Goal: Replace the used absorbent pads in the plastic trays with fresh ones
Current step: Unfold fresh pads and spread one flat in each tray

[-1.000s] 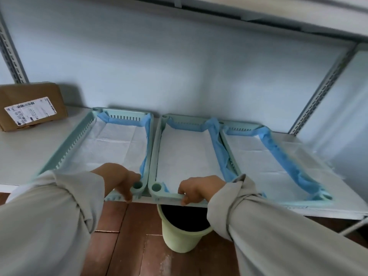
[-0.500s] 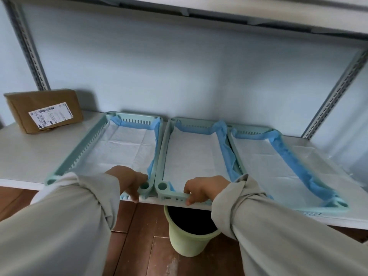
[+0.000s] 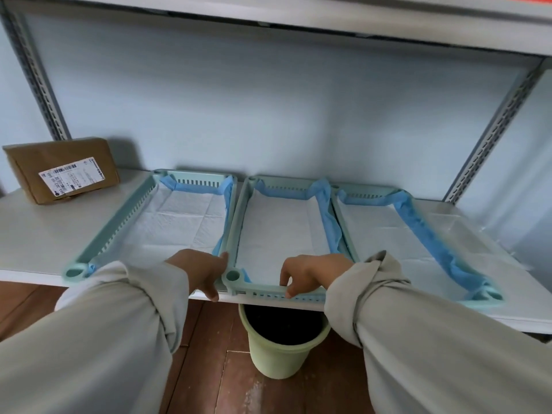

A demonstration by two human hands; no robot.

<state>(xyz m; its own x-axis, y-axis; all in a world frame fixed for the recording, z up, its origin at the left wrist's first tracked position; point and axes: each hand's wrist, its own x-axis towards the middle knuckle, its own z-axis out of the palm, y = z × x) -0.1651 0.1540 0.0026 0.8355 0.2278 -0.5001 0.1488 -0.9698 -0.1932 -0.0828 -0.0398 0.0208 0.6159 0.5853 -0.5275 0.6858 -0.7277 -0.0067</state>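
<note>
Three mint-green plastic trays stand side by side on a white shelf (image 3: pixel 35 234). The left tray (image 3: pixel 119 222), middle tray (image 3: pixel 239 219) and right tray (image 3: pixel 370 191) are each lined with a white absorbent pad with blue edging folded up the walls: left pad (image 3: pixel 179 222), middle pad (image 3: pixel 277 231), right pad (image 3: pixel 379 231). My left hand (image 3: pixel 200 270) curls over the left tray's front right corner, hiding it, fingers hanging past the shelf edge. My right hand (image 3: pixel 310 273) grips the middle tray's front rim.
A green bucket (image 3: pixel 277 360) stands on the wooden floor under the shelf edge, below the middle tray. A labelled cardboard box (image 3: pixel 62 168) leans at the shelf's back left. Clear plastic (image 3: pixel 457 231) lies right of the right tray. Another shelf runs overhead.
Both hands keep their hold on the front rims. The view has tilted upward, and the trays seem to sit slightly further back on the shelf.
</note>
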